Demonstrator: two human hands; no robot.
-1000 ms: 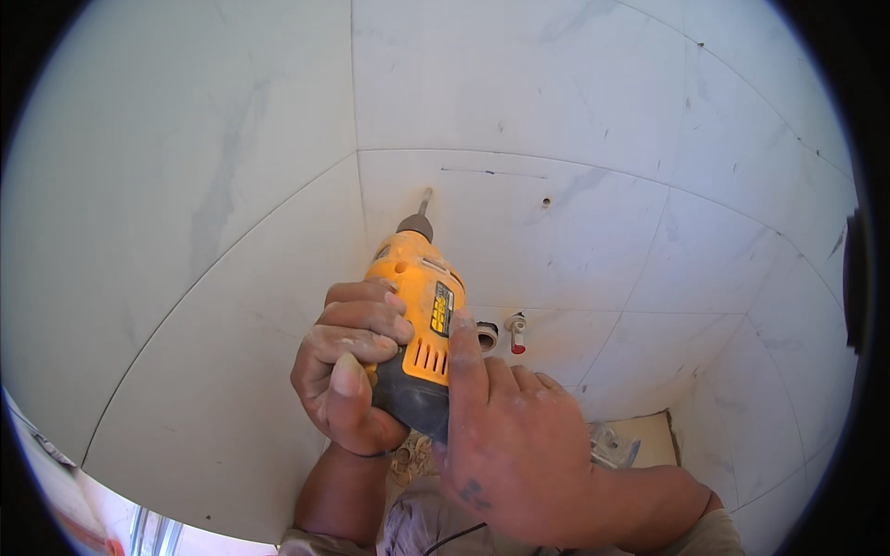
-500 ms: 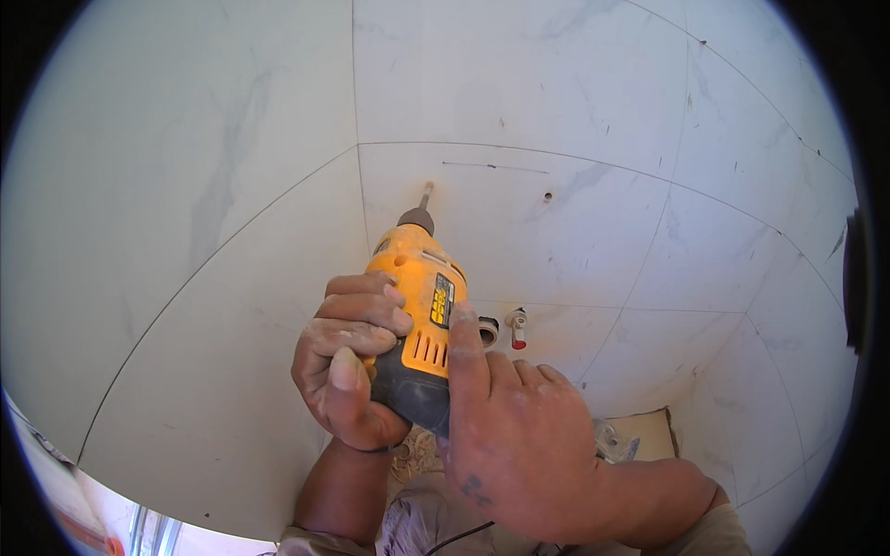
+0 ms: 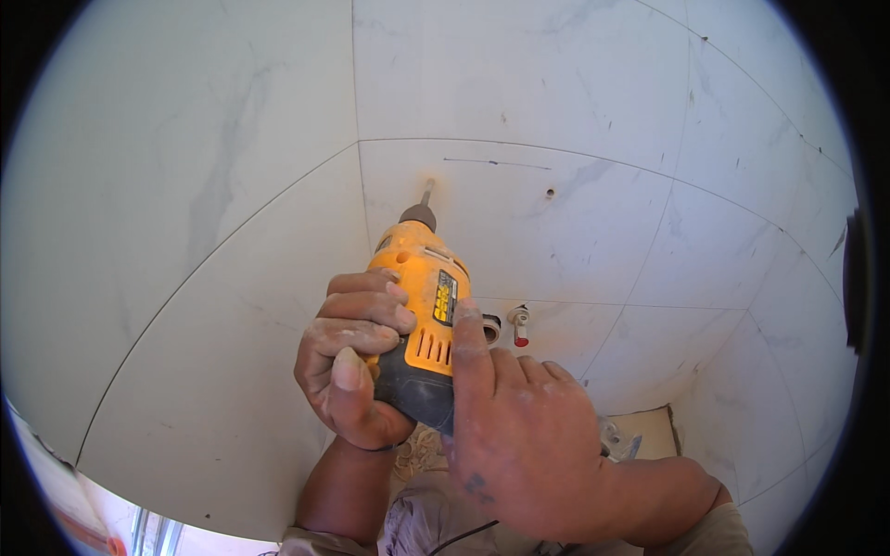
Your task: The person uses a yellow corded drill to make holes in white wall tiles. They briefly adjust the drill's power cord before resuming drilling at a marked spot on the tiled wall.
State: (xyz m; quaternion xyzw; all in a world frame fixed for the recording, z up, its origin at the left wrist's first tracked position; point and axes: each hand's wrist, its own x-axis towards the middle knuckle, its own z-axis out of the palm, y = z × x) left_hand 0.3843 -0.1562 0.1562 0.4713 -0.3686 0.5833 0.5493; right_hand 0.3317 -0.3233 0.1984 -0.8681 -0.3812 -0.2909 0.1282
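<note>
A dusty yellow and black power drill (image 3: 428,278) points up and away at the tiled wall. Its bit (image 3: 427,193) meets the wall at a spot ringed with brownish dust; how deep it sits I cannot tell. My left hand (image 3: 357,357) is wrapped round the drill body from the left, fingers curled over the yellow casing. From the right my right hand (image 3: 524,431) grips the drill's rear, its index finger stretched along the casing's side. The handle and trigger are hidden under that hand.
To the right of the bit is a drilled hole (image 3: 550,193), below a drawn line (image 3: 497,163). A pipe opening (image 3: 490,327) and a red-tipped valve (image 3: 521,326) stick out lower down. A cord (image 3: 461,536) runs by my lap. Tiled walls stand on both sides.
Almost nothing differs. The wall and drill sit very slightly shifted in the picture; both hands keep the same hold, and the bit stays at the same spot.
</note>
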